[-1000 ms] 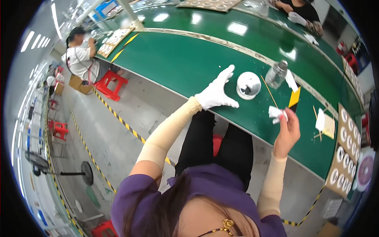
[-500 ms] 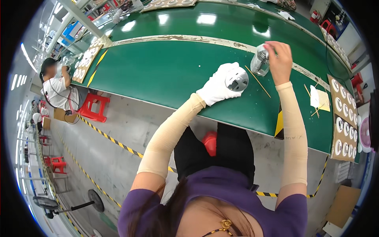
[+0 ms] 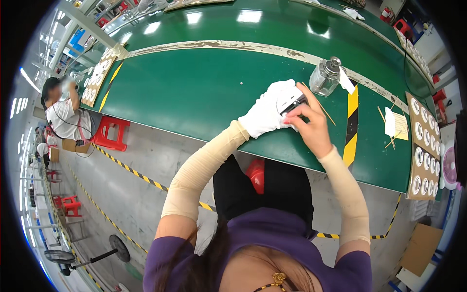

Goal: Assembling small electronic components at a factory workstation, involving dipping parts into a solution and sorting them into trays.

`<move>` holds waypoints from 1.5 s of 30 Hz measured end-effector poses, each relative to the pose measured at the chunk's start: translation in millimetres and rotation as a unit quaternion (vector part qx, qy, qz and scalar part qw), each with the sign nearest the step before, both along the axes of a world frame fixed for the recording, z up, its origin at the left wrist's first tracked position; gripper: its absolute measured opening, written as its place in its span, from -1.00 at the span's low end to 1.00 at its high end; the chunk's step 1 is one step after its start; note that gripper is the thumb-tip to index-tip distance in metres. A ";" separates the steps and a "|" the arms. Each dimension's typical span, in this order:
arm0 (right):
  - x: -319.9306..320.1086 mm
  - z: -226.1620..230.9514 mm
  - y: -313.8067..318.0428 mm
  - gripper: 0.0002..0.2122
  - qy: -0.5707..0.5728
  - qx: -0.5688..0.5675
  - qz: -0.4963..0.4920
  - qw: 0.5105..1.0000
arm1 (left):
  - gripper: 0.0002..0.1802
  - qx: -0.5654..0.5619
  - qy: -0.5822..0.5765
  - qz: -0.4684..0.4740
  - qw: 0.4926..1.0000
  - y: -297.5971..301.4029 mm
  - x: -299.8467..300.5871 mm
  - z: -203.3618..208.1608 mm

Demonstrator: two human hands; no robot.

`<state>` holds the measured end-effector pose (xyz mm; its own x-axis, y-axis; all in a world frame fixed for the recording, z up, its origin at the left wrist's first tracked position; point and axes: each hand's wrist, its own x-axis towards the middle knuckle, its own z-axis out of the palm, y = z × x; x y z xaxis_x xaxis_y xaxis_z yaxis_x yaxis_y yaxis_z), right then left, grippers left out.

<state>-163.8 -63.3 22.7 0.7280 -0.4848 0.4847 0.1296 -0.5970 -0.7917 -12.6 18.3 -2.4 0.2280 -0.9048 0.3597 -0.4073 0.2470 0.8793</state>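
My left hand [image 3: 266, 109], in a white glove, holds a round silver-and-white part [image 3: 287, 99] with a dark recess, just above the green table. Reaching in from the right, my bare right hand [image 3: 315, 121] has its thumb and index finger bent together against the lower right of this part. A bit of white shows at those fingertips; whether it is a wiping scrap or the glove, I cannot tell. Beyond my right hand stands a clear bottle [image 3: 324, 80] with a metal top. A thin wooden stick [image 3: 327, 111] lies on the table, partly behind the right hand.
A white cloth [image 3: 347, 82] lies against the bottle. Farther right are a yellow pad [image 3: 401, 124] with sticks and a cardboard tray [image 3: 413, 192] of round white parts. Yellow-black tape [image 3: 351, 136] crosses the table. At the left a person [image 3: 65, 109] sits near a red stool [image 3: 112, 132].
My right hand has left the bottle top and come left and down to the part in my left hand. The part is tilted differently. The bottle's top and the cloth beside it now show.
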 end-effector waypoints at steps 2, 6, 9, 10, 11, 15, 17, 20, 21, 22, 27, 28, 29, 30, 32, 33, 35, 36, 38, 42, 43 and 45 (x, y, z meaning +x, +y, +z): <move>6.1 -4.4 3.1 -0.90 -0.008 -0.014 -0.038 0.999 | -0.16 -0.002 -0.015 -0.008 1.000 -1.6 1.3 2.1; 19.1 -11.3 -13.1 -0.95 -0.044 0.150 -0.092 0.983 | -0.20 0.001 -0.116 0.004 0.993 -3.2 -0.5 8.9; 20.5 -10.8 -3.9 -0.97 -0.079 0.174 -0.059 0.980 | -0.21 -0.017 -0.155 0.030 0.987 1.5 -5.1 12.9; 21.7 -8.9 5.1 -0.97 -0.068 0.044 -0.069 0.994 | -0.21 -0.072 -0.235 -0.009 0.969 -7.1 17.1 -24.3; 19.0 -3.7 9.6 -0.97 -0.051 -0.089 -0.087 0.991 | -0.21 -0.072 -0.233 -0.012 0.970 -10.9 15.8 -22.5; 25.0 -14.9 -16.1 -0.95 -0.099 0.197 -0.106 0.970 | -0.27 -0.051 -0.212 0.007 0.976 -6.5 -0.1 4.3; 21.9 -22.7 -25.6 -0.92 -0.070 0.211 -0.117 0.968 | -0.31 -0.004 -0.097 0.008 0.995 -2.6 -3.2 12.0; 19.1 -22.4 -5.6 -0.93 -0.118 0.221 -0.095 0.964 | -0.31 0.013 -0.106 0.017 0.994 -0.8 2.1 4.8; 19.0 -26.5 7.4 -0.95 -0.155 0.253 -0.043 0.954 | -0.32 -0.010 -0.122 0.002 0.992 -1.9 6.6 -2.7; 18.3 -27.8 12.3 -0.93 -0.101 0.127 -0.075 0.984 | -0.33 -0.034 -0.138 -0.013 0.990 -1.8 10.1 -10.0; 24.4 -35.8 -25.1 -0.92 -0.124 0.184 -0.157 0.962 | -0.25 -0.012 -0.190 -0.026 0.981 3.4 -1.3 14.9; 23.2 -38.3 -31.0 -0.93 -0.080 0.133 -0.218 0.964 | -0.22 0.006 -0.113 -0.004 0.994 6.8 -0.9 7.9; 21.4 -34.1 -28.1 -0.93 -0.082 0.133 -0.215 0.964 | -0.19 0.024 -0.034 0.021 0.999 9.5 -0.2 7.5; 16.7 -30.0 -23.9 -0.94 -0.108 0.139 -0.206 0.963 | -0.12 0.019 -0.130 0.010 0.991 14.1 10.6 9.9; 1.5 -13.8 -15.8 -0.93 -0.111 0.149 -0.231 0.955 | -0.05 0.058 -0.136 -0.016 0.989 25.2 35.1 11.8; -3.9 -10.9 -15.0 -0.94 -0.182 0.209 -0.194 0.941 | 0.02 0.098 -0.141 -0.044 0.984 31.5 44.7 10.4; -14.8 -6.8 -14.9 -0.94 -0.199 0.200 -0.214 0.935 | 0.07 0.085 -0.009 -0.031 0.996 40.2 54.2 8.7; -19.4 -6.1 -9.8 -0.95 -0.151 0.172 -0.222 0.948 | 0.09 0.072 -0.031 -0.025 0.997 39.7 53.1 10.0; -16.5 -4.6 6.2 -0.92 -0.114 0.044 -0.190 0.974 | 0.13 0.049 -0.056 -0.045 0.996 31.4 45.6 17.6; -1.7 -2.4 5.5 -0.89 -0.103 -0.255 -0.104 0.956 | 0.06 0.039 -0.165 -0.069 0.983 5.9 21.7 27.0; -1.5 -0.6 4.9 -0.89 -0.103 -0.257 -0.105 0.955 | 0.07 0.051 -0.126 -0.090 0.987 -0.3 19.7 22.3; -3.1 4.5 1.0 -0.89 -0.101 -0.120 -0.195 0.968 | 0.01 0.070 -0.093 -0.083 0.990 -1.0 17.4 22.1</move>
